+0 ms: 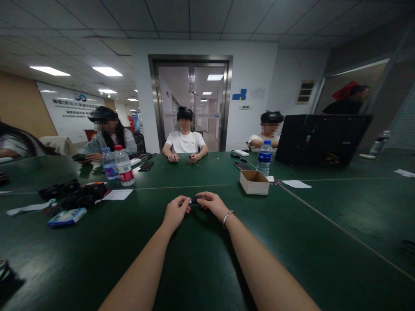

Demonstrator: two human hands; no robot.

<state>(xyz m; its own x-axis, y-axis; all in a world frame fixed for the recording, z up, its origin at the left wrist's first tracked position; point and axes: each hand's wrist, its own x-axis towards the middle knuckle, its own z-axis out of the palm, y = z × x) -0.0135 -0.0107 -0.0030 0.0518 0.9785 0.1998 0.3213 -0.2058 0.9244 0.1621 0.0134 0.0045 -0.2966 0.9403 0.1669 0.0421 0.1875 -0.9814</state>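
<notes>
Between my two hands is a small dark oblong object (195, 200) with a shiny spot at its left end; its kind is too small to make out. My left hand (176, 212) pinches its left end with thumb and fingers. The fingers of my right hand (212, 204), with a silver bracelet at the wrist, close on the right end. Both hands are low over the green table (197, 246). Beyond my right hand stands an open cardboard box (254, 186), its inside partly visible.
Right of centre are a water bottle (265, 157), a paper sheet (296, 184) and a large black case (324, 140). On the left lie two bottles, black gear (82, 196), a blue-white packet (67, 217) and a phone (146, 166). Several people sit across the table.
</notes>
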